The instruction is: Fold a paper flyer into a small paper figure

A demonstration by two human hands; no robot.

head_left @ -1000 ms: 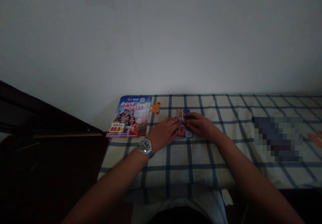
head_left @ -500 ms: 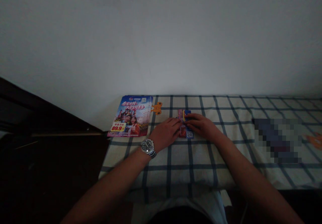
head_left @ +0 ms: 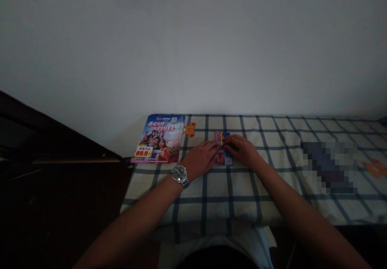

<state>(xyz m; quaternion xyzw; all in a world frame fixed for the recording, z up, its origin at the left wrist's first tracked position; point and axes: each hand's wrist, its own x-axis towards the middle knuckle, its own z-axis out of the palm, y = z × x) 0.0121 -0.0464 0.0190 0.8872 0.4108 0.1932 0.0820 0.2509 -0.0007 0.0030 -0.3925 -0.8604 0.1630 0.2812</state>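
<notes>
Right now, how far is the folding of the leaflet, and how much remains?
Done: the leaflet is already a narrow folded strip on the checked cloth. In hand: the left hand and right hand both press on it, seemingly firming a crease. Left: a stack of flat leaflets lies further left, unfolded, and no other folded piece shows.

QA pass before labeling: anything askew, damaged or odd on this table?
Nothing serious. The flyer stack at the left edge of the checked cloth is slightly fanned. The left hand and right hand rest on a narrow folded flyer, which lies flat. A pixelated patch hides whatever is there.
</notes>
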